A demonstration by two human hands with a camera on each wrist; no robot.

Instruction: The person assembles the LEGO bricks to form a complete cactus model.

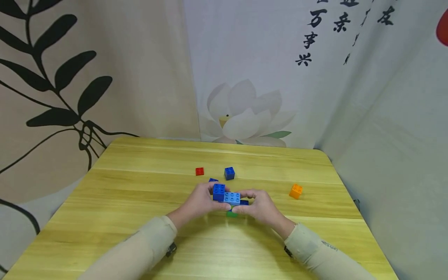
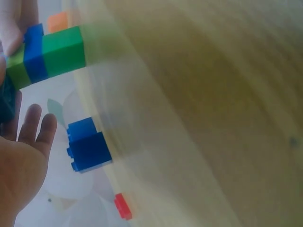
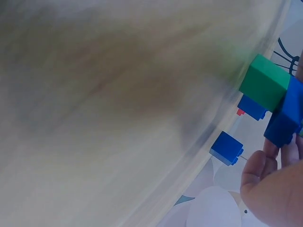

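Note:
Both hands hold one joined stack of toy building blocks above the table. On top sit a dark blue block (image 1: 219,192) at the left and a light blue block (image 1: 231,198). The left hand (image 1: 203,199) grips the stack's left end, thumb in front. The right hand (image 1: 258,205) pinches the right end between thumb and fingers. Underneath, the left wrist view shows a lime green block (image 2: 16,71), a blue block (image 2: 36,56) and a green block (image 2: 64,46) at the bottom. The right wrist view also shows the green block (image 3: 265,82), which hangs clear of the tabletop.
Loose blocks lie on the wooden table (image 1: 140,186): a red one (image 1: 199,171) and a blue one (image 1: 229,173) toward the back, and an orange one (image 1: 295,191) at the right. Another blue block (image 1: 213,180) is partly hidden behind the left hand. Printed curtains hang behind.

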